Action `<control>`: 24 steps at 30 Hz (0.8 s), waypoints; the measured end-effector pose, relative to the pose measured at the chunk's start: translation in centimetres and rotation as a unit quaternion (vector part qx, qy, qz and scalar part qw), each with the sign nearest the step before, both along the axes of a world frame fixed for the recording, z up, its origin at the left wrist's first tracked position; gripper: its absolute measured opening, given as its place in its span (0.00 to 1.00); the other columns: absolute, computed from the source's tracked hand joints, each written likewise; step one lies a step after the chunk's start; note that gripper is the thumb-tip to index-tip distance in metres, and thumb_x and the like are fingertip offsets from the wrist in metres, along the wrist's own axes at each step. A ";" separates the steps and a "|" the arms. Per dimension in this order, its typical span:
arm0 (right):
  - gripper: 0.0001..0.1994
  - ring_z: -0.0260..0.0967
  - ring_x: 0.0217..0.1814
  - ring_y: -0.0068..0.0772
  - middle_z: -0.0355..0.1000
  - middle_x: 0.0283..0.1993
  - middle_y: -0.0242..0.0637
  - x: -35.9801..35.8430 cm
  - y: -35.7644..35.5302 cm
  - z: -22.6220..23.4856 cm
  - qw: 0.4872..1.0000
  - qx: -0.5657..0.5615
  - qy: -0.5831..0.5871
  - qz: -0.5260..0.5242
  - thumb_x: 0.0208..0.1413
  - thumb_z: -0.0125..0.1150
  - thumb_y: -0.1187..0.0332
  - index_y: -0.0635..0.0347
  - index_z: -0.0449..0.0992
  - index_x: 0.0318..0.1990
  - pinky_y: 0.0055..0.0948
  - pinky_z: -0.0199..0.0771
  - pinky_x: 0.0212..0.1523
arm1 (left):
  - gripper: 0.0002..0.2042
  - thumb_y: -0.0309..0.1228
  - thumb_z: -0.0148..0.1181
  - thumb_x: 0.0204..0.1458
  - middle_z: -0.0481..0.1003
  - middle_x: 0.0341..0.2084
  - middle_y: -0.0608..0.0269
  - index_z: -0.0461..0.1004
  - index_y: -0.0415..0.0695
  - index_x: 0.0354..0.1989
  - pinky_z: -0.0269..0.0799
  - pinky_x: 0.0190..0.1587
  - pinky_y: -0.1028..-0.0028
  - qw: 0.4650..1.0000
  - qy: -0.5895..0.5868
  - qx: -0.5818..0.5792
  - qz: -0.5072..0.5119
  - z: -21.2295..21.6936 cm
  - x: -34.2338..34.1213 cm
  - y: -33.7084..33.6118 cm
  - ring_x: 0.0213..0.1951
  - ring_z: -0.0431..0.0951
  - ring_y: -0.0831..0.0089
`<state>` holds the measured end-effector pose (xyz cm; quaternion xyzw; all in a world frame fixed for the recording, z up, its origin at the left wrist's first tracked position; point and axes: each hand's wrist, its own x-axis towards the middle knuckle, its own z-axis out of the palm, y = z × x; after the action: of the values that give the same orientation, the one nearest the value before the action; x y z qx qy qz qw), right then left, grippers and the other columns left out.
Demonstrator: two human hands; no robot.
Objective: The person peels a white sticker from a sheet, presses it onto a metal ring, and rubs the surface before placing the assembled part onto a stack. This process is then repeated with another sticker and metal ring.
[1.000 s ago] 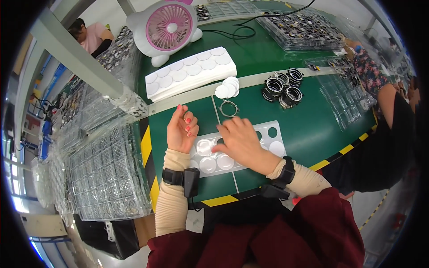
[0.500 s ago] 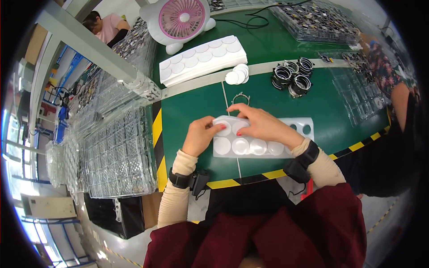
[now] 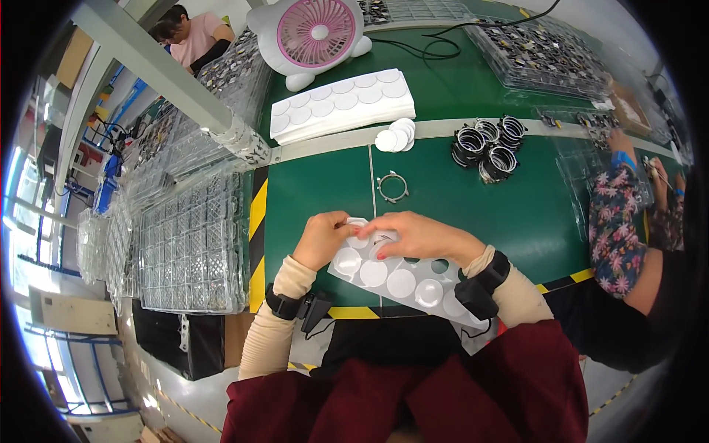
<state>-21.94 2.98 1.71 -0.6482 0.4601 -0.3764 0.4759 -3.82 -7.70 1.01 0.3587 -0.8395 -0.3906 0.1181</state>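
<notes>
A white sheet of round stickers (image 3: 401, 283) is slanted across the front edge of the green table, its lower right end near my right wrist. My left hand (image 3: 323, 240) pinches its upper left corner between thumb and fingers. Over the same end, my right hand (image 3: 425, 236) curls index finger and thumb around a round sticker in the upper row, partly hidden by the fingers. Some round places in that row are bare holes. Beyond my hands a thin metal ring (image 3: 394, 201) with small tabs lies alone on the table.
Behind lie a stack of sticker sheets (image 3: 343, 111), loose white discs (image 3: 396, 137) and a cluster of black-and-silver rings (image 3: 498, 159). A pink-and-white fan (image 3: 314, 37) stands farther back. Clear plastic trays (image 3: 193, 251) stack at left. A co-worker's flowered sleeve (image 3: 617, 229) reaches in at right.
The sheet has swung from level to slanted, its right end coming toward me. Both hands moved slightly left and nearer. The metal ring is now uncovered. The co-worker's arm has come further in.
</notes>
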 end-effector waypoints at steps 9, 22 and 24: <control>0.07 0.63 0.33 0.24 0.69 0.38 0.33 -0.2 5.1 -0.4 0.972 -0.168 0.040 -0.157 0.44 0.62 0.72 0.62 0.74 0.32 0.24 0.64 0.34 | 0.10 0.24 0.57 0.43 0.72 0.25 0.53 0.69 0.39 0.35 0.67 0.30 0.68 0.968 -0.019 -0.251 -0.013 3.8 -0.9 0.0 0.28 0.72 0.60; 0.06 0.61 0.25 0.15 0.69 0.29 0.29 -0.8 0.7 0.2 0.981 0.064 -0.150 -0.102 0.50 0.58 0.70 0.60 0.72 0.35 0.15 0.60 0.26 | 0.10 0.25 0.52 0.42 0.72 0.33 0.50 0.67 0.40 0.35 0.72 0.33 0.66 0.914 -0.087 -0.381 -0.107 0.5 -7.9 -4.9 0.34 0.74 0.58; 0.06 0.62 0.25 0.15 0.69 0.29 0.29 -1.4 -1.3 1.1 0.960 0.040 -0.214 -0.176 0.51 0.58 0.69 0.60 0.72 0.35 0.15 0.60 0.26 | 0.08 0.26 0.51 0.46 0.71 0.38 0.49 0.67 0.40 0.36 0.73 0.31 0.68 0.959 -0.068 -0.262 -0.080 1.6 -7.4 -5.7 0.32 0.75 0.60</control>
<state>-23.37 1.70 2.78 -0.4415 0.4688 -0.5658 0.5150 -11.20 -13.42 2.63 0.2724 -0.9446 -0.1396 0.1187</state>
